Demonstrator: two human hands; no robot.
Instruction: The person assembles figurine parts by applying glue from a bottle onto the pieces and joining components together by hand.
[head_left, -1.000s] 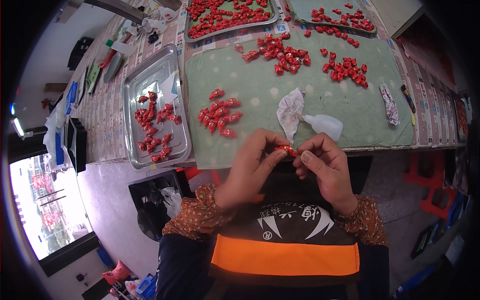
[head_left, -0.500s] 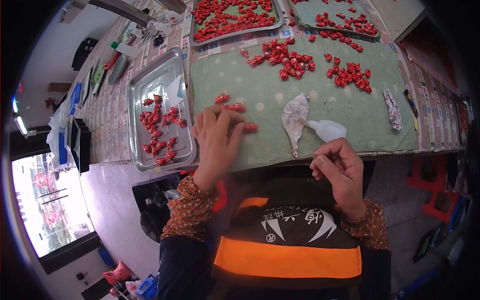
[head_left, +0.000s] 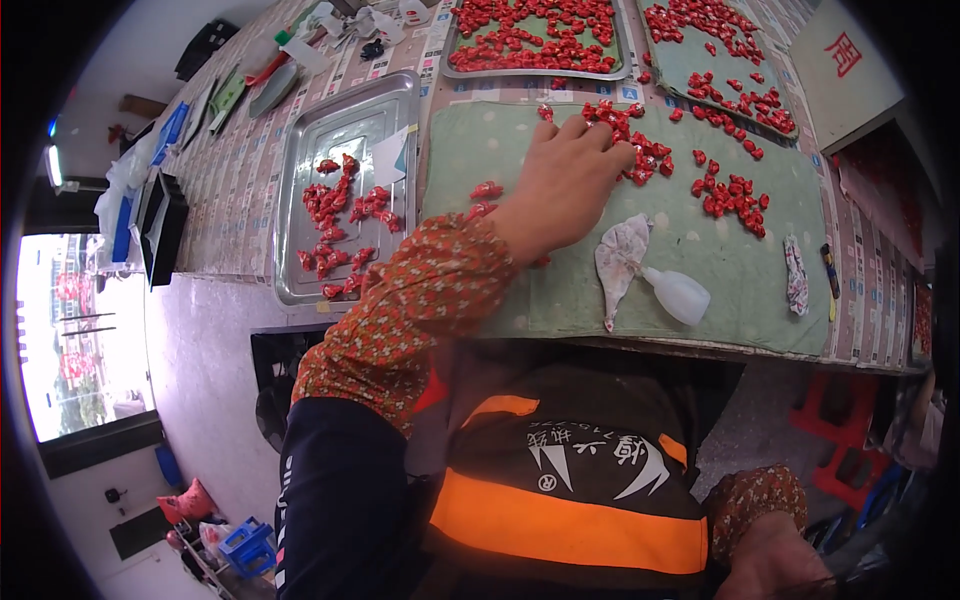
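Note:
My left hand (head_left: pixel 572 178) stretches far forward over the green mat (head_left: pixel 470 150), palm down. Its fingertips rest on a loose pile of small red wrapped pieces (head_left: pixel 650 158); whether a piece is pinched under them is hidden. A few more red pieces (head_left: pixel 487 190) lie beside my patterned sleeve. My right hand (head_left: pixel 775 560) is low at the bottom edge beside my lap, only its back showing. A crumpled white cloth (head_left: pixel 620 262) and a small white squeeze bottle (head_left: pixel 682 295) lie on the mat to the right of my left wrist.
A steel tray (head_left: pixel 320 130) with red pieces stands left of the mat. Two more trays (head_left: pixel 470 68) (head_left: pixel 668 60) full of red pieces sit at the back. Another red cluster (head_left: pixel 735 195) lies on the mat's right. Tools and clutter line the far left of the table.
Both hands held a red piece near my chest. The left hand then went to the near pieces and now reaches to the far pile. The right hand dropped to my lap.

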